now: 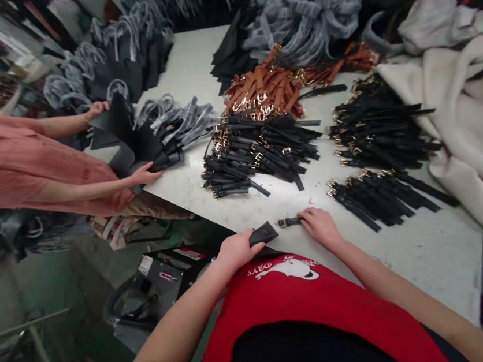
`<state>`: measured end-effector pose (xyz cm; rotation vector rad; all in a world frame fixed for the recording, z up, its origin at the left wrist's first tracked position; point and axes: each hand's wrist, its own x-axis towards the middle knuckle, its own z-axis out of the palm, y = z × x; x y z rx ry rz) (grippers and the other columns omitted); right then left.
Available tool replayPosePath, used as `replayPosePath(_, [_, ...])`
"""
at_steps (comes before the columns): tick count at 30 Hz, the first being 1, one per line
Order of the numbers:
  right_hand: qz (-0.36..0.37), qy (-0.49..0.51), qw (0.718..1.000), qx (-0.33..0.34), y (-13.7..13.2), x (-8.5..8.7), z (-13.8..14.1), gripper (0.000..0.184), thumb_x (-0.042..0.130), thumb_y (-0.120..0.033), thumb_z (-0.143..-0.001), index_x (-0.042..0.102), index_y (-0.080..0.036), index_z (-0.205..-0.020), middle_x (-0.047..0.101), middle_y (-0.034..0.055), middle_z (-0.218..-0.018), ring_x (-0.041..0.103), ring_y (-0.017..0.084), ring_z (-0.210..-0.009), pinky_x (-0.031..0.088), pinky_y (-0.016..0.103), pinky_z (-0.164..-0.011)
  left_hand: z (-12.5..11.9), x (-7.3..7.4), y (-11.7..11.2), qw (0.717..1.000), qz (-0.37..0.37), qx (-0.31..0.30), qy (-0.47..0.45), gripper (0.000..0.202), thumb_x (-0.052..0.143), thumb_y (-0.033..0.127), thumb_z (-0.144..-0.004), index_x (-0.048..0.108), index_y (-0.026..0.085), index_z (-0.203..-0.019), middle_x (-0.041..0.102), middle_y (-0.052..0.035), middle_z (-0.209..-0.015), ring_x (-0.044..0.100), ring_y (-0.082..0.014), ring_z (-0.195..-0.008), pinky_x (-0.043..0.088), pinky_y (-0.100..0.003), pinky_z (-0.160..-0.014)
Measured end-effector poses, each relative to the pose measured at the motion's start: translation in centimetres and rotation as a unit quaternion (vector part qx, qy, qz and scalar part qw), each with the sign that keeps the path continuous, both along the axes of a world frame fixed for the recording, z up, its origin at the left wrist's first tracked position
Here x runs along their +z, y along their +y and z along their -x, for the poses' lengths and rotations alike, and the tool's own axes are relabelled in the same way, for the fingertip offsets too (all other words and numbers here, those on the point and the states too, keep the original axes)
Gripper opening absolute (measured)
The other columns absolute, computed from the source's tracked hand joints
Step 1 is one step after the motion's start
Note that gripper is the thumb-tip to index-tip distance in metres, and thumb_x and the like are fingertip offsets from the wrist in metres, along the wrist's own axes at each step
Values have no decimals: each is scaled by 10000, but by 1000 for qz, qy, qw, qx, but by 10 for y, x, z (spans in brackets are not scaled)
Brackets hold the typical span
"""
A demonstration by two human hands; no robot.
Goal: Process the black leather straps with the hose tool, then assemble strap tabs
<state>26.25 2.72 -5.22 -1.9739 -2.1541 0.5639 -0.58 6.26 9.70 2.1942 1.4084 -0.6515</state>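
Observation:
My left hand [237, 251] is closed around a flat black leather-like piece [265, 233] at the table's near edge. One end of that piece sticks out past my fingers; the rest is hidden. Just to the right, my right hand [320, 227] pinches a short black buckle strap [290, 222], its metal buckle pointing left towards the black piece. A small gap separates the two. Beyond my hands lies a pile of black buckle straps [259, 150] with gold-coloured buckles. More black straps [378, 194] lie in a row to the right of my right hand.
Brown buckle straps [261, 91] and grey wrapped handles [305, 17] are heaped farther back on the white table [199, 191]. Cream fabric [453, 93] drapes over the right side. At left a co-worker [47, 162] handles dark panels [114, 131]. A black machine [165, 277] stands below the left edge.

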Motion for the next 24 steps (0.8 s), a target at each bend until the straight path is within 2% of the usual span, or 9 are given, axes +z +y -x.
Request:
replayPosePath(3, [-13, 44, 998, -30, -7, -12, 3, 287, 420, -309, -856, 627, -220, -1033, 593, 70, -1000, 496, 181, -888, 328, 297, -765, -21, -4, 2, 999, -6, -32, 19, 513, 343, 616, -803, 527, 214, -1063, 671, -82, -942, 634, -244, -848, 476, -314, -692])
replayPosePath(5, [-22, 69, 997, -36, -11, -16, 2, 270, 426, -312, -856, 635, -230, -1005, 588, 60, -983, 488, 176, -883, 319, 294, -761, -43, -8, 4, 999, -12, -43, 23, 533, 330, 622, -805, 523, 209, -1083, 670, -89, -955, 634, -248, -856, 479, -325, -702])
replayPosePath(8, [-27, 86, 995, -31, -11, -18, 0, 255, 438, -297, -850, 633, -225, -997, 583, 60, -971, 480, 177, -886, 309, 296, -759, -80, -15, 12, 998, -18, -62, 13, 533, 341, 609, -808, 514, 204, -1107, 671, -93, -961, 636, -248, -863, 484, -338, -715])
replayPosePath(10, [-21, 92, 995, -31, -10, -17, -1, 244, 447, -287, -845, 628, -218, -994, 583, 61, -958, 478, 180, -886, 305, 297, -759, -94, -18, 17, 997, -17, -80, 12, 502, 372, 584, -805, 526, 195, -1084, 676, -97, -947, 639, -251, -864, 487, -334, -710])
replayPosePath(12, [-13, 97, 995, -32, -9, -16, -1, 230, 457, -280, -841, 625, -219, -986, 584, 56, -951, 477, 181, -888, 302, 295, -761, -96, -17, 20, 995, -18, -92, 26, 495, 382, 579, -802, 537, 188, -1063, 676, -104, -937, 639, -258, -866, 488, -337, -713])
replayPosePath(16, [-2, 93, 995, -33, -8, -13, 1, 232, 451, -267, -844, 626, -217, -988, 582, 56, -966, 473, 180, -887, 296, 295, -768, -82, -11, 20, 994, -9, -84, 65, 499, 381, 583, -801, 536, 188, -1064, 670, -107, -945, 637, -259, -861, 484, -348, -727])
replayPosePath(21, [-1, 93, 995, -18, -10, -4, 1, 277, 394, -270, -863, 622, -199, -1004, 580, 69, -983, 481, 179, -905, 315, 300, -784, -85, -8, 12, 998, -5, -40, 42, 518, 374, 577, -804, 534, 177, -1092, 664, -110, -965, 626, -272, -890, 473, -364, -748])
replayPosePath(24, [-6, 97, 995, 0, -18, -7, 0, 303, 364, -279, -863, 620, -195, -1001, 591, 73, -967, 513, 180, -900, 354, 308, -790, -77, -3, 9, 1000, 15, 3, 20, 542, 393, 594, -782, 549, 186, -1103, 662, -111, -997, 615, -278, -922, 467, -366, -768])
